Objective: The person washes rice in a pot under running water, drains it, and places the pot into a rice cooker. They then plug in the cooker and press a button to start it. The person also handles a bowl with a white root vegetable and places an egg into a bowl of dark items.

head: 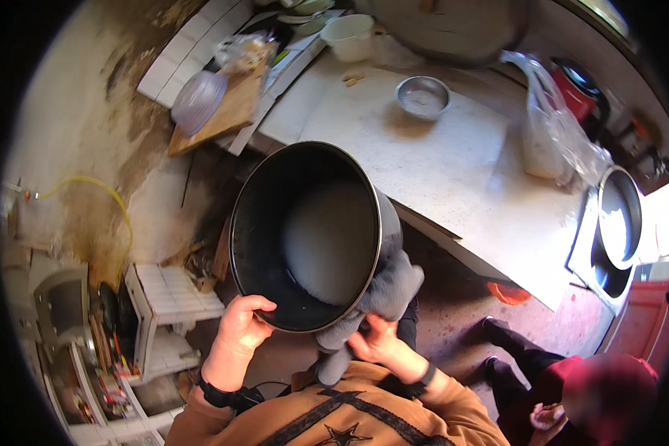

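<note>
In front of my chest a deep dark cooking pot (256, 240) is tilted, its mouth towards me. A pale whitish layer (334, 245) covers its bottom; whether it is rice or cloudy liquid I cannot tell. My left hand (246, 323) grips the near left rim, thumb over the edge. Low on the pot's right side, my right hand (376, 337) holds a bunched grey cloth (393, 284) against the outer wall. Part of the cloth hangs down towards my jacket, and some right fingers are hidden by it.
Beyond the pot stands a white table (457, 161) with a small metal bowl (423, 97) and a plastic bag (543, 139). A red kettle (574, 92) is behind. A seated person (535, 390) is at lower right. To the left is a tiled shelf (173, 295).
</note>
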`<action>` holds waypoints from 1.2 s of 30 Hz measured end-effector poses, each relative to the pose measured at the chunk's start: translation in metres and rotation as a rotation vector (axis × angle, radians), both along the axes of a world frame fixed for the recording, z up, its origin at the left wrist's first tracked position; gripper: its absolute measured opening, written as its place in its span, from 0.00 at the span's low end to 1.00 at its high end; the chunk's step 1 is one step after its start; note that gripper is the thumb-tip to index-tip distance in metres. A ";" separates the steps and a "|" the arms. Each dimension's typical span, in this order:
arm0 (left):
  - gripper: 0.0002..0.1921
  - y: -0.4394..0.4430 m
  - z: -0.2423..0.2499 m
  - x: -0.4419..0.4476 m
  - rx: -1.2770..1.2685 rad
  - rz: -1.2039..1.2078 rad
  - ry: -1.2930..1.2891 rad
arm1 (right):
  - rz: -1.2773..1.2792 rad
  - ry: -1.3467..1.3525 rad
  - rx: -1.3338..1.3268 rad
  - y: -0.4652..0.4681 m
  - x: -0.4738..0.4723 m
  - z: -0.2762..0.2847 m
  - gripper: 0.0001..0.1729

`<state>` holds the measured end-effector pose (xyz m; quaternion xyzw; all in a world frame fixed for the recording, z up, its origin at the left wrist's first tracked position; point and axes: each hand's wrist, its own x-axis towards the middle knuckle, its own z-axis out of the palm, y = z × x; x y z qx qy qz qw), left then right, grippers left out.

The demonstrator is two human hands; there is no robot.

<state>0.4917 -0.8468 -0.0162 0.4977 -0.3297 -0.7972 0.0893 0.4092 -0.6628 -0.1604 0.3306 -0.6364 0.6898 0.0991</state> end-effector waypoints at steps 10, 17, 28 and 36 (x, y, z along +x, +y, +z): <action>0.26 -0.001 0.053 -0.025 -0.099 -0.442 0.077 | 0.071 -0.513 -0.238 0.014 -0.154 0.015 0.32; 0.25 0.015 0.050 -0.027 -0.023 -0.427 0.088 | -0.142 -1.050 -0.392 -0.002 -0.107 -0.066 0.33; 0.24 0.007 0.017 -0.050 -0.095 -0.509 0.138 | 0.547 -1.153 -0.455 0.030 -0.022 -0.031 0.36; 0.27 0.015 0.010 -0.047 -0.062 -0.453 0.054 | -0.722 -0.181 0.819 0.150 -0.150 -0.051 0.17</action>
